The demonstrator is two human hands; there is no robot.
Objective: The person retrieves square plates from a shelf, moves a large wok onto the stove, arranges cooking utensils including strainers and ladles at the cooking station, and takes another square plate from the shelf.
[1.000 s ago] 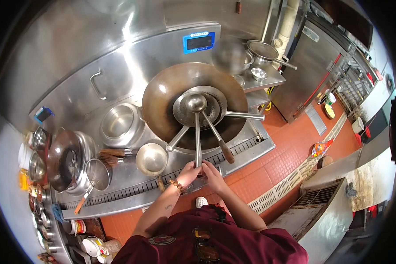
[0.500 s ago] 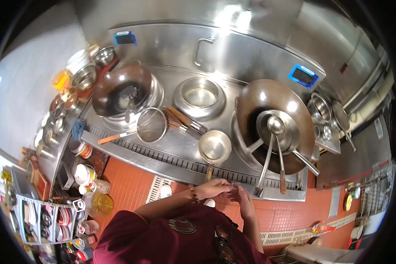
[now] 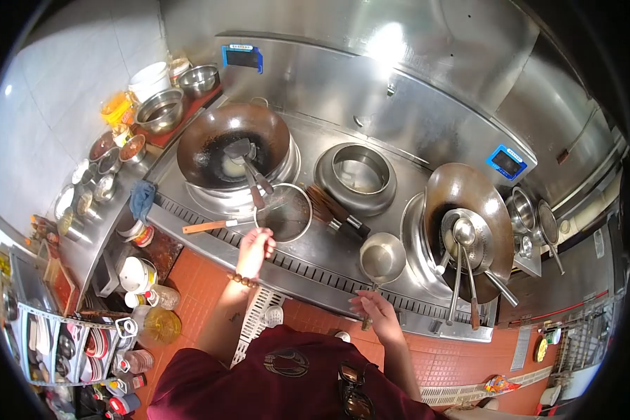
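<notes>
My left hand [image 3: 255, 250] is raised at the front of the steel stove, just below the rim of a round wire-mesh strainer [image 3: 284, 212]. Its fingers are loosely curled, and I see nothing in them. The strainer's orange handle [image 3: 206, 227] points left. My right hand [image 3: 375, 312] is open, fingers stretched out over the handle of a small metal pan [image 3: 383, 257]; whether it touches that handle I cannot tell. To the left, a wok [image 3: 203, 126] holds two spatulas [image 3: 241, 150]. The right wok [image 3: 469, 183] contains a perforated strainer and a ladle [image 3: 463, 231].
A steel burner ring [image 3: 357, 178] and bamboo brushes [image 3: 326, 208] lie between the woks. A slotted drain [image 3: 308, 264] follows the stove's front edge. Metal bowls [image 3: 161, 112] and a blue cloth [image 3: 142, 199] are at left. An oil jug [image 3: 159, 325] stands on the red floor.
My hands, close together before, have separated. The left one moved up and left toward the wire strainer, the right one toward the pan handle. The camera view has shifted and tilted.
</notes>
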